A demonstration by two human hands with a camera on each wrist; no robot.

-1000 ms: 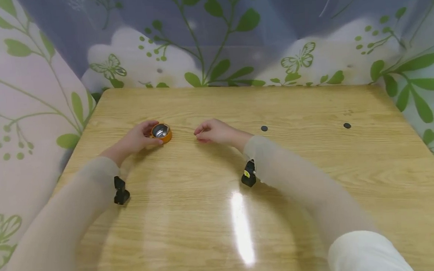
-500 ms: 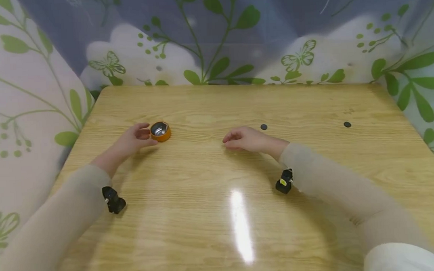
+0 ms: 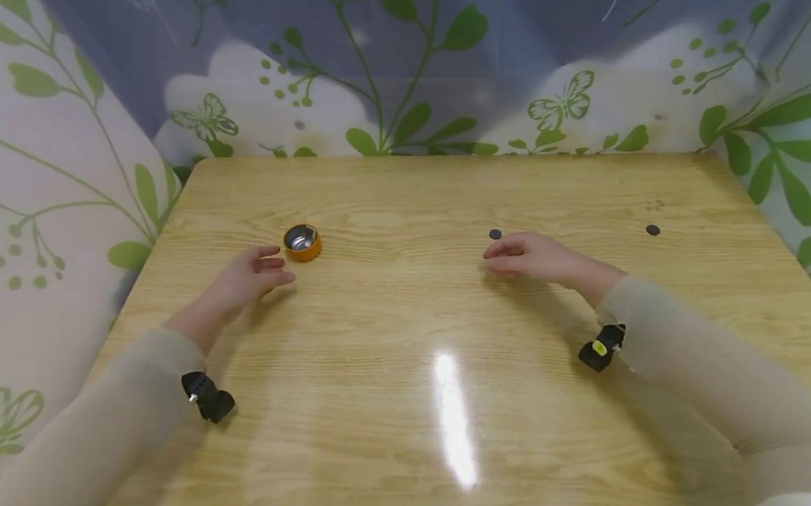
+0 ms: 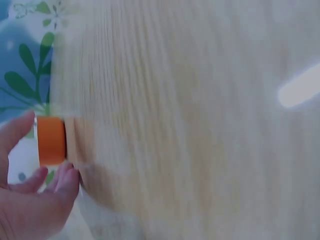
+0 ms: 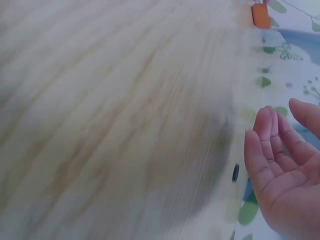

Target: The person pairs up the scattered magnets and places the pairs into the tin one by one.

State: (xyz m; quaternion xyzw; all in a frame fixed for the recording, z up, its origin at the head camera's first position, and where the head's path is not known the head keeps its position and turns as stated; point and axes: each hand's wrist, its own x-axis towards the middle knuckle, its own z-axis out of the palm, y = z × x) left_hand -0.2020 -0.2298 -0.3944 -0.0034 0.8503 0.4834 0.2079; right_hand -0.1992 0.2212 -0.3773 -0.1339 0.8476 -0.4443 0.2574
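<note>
A small round bowl (image 3: 306,253), orange outside with a shiny metal inside, sits on the wooden table at the far left. Inside it, near the rim, a small pale piece shows. My left hand (image 3: 244,281) hovers just left of and nearer than the bowl, thumb and fingers spread, holding nothing; the left wrist view has the bowl's orange wall (image 4: 51,141) beyond the fingertips. Farther right, my right hand (image 3: 535,259) hangs over the table with relaxed fingers and an empty palm (image 5: 292,187). Just beyond its fingertips lies a flat dark disc (image 3: 495,235).
Another dark disc (image 3: 653,230) lies on the wooden table (image 3: 356,361) toward the far right. A leaf-and-butterfly patterned curtain (image 3: 264,123) stands along the back and sides. Black cameras are strapped to both wrists. A bright light reflection crosses the table's middle.
My left hand has let go of the bowl and drawn back slightly toward me. My right hand has travelled right, away from the bowl, to near the closer disc, its fingers loosening.
</note>
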